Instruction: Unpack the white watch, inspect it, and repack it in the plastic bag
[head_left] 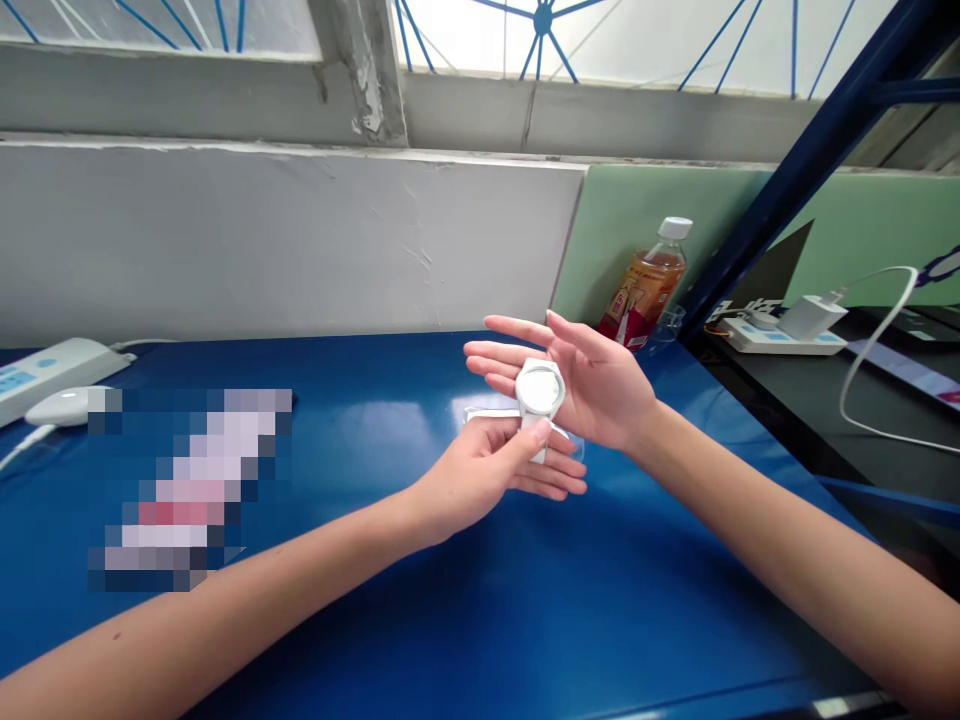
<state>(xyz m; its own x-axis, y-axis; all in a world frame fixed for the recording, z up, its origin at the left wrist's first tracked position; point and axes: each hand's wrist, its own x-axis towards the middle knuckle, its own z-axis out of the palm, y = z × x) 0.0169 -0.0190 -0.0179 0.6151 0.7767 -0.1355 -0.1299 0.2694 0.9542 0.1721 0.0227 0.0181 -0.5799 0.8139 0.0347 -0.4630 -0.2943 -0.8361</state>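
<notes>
A white wristwatch (539, 391) with a round face stands upright between my hands, above the blue table (420, 620). My left hand (495, 472) pinches the watch's lower strap between thumb and fingers. My right hand (577, 378) is held palm-up behind the watch, fingers stretched out to the left, the watch resting against its palm. A clear plastic piece lies just under my hands.
A bottle of amber drink (649, 285) stands at the table's back right corner. A white power strip (52, 372) and a white mouse (64, 405) sit at the far left. Another power strip with a charger (787, 328) lies on the dark surface to the right.
</notes>
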